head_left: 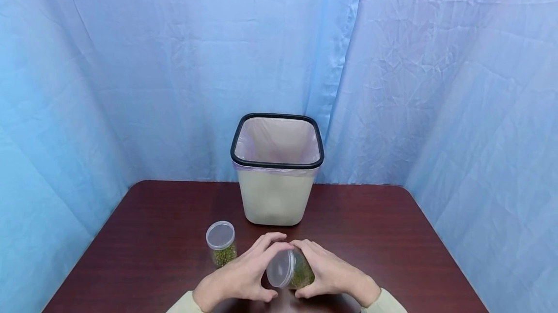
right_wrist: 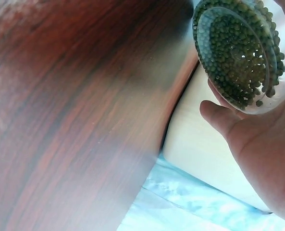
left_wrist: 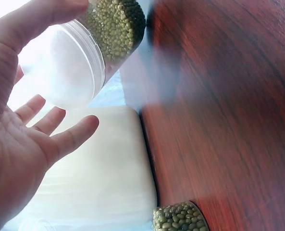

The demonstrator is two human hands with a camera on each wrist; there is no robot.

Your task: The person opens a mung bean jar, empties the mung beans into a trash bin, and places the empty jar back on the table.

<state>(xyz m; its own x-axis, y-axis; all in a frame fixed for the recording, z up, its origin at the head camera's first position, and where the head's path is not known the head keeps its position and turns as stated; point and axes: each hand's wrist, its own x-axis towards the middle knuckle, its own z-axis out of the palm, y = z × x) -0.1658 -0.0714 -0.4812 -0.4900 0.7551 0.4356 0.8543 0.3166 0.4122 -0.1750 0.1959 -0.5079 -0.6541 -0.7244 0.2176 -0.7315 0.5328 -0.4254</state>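
A clear plastic jar point(head_left: 302, 271) of green beans is tipped on its side, its translucent lid point(head_left: 279, 269) facing left. My right hand point(head_left: 330, 270) grips the jar round its body, thumb below and fingers above. In the right wrist view the round base point(right_wrist: 238, 53) shows beans piled against it. Spread around the lid side is my left hand point(head_left: 245, 270), its forefinger reaching over the lid's top edge and its thumb apart from it below. The left wrist view has three fingers point(left_wrist: 77, 137) extended away from the lid. Left of that hand stands a second lidded jar of beans point(head_left: 224, 254), upright.
A cream waste bin point(head_left: 276, 199) with a black rim and a thin liner bag stands behind the hands, near the table's back edge. The dark red-brown wooden table point(head_left: 370, 226) has blue curtains point(head_left: 174, 70) behind it and at both sides.
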